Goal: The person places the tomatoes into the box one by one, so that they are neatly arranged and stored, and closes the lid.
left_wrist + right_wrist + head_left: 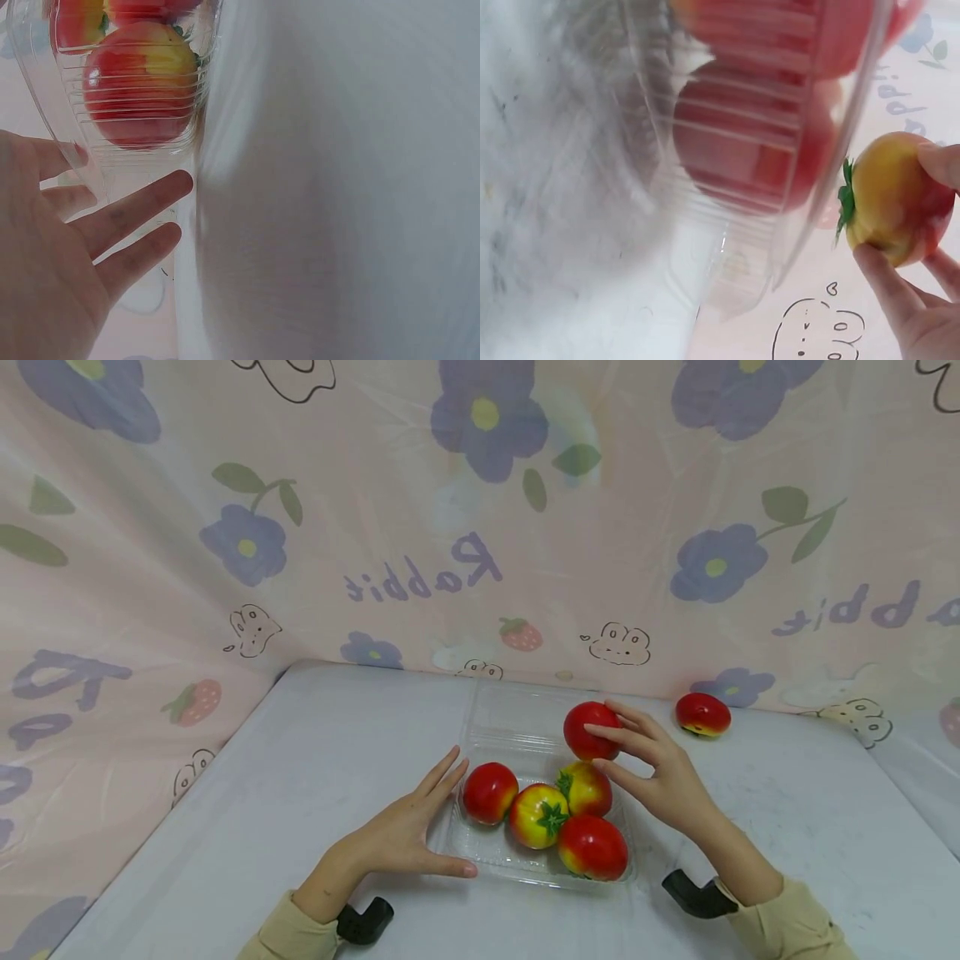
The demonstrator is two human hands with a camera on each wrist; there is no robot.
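A clear plastic clamshell box (pixel 495 857) sits with its lid (pixel 517 697) folded back on the white table. Inside lie several red-and-yellow tomatoes, among them a red one at the left (pixel 490 793) and one showing its green calyx (pixel 538 816). My right hand (pixel 663 768) pinches another tomato (pixel 588 731) above the back right of the box; its leafy end (pixel 845 196) faces down in the right wrist view. My left hand (pixel 405 831) is spread at the box's left side, fingers straight; whether it touches the wall I cannot tell.
One more red tomato (pixel 702 715) lies at the back right of the table, near the cloth backdrop (pixel 420 510) with flowers and rabbits. Black curved pieces (pixel 365 921) sit at both wrists beside the beige sleeves (pixel 292 931).
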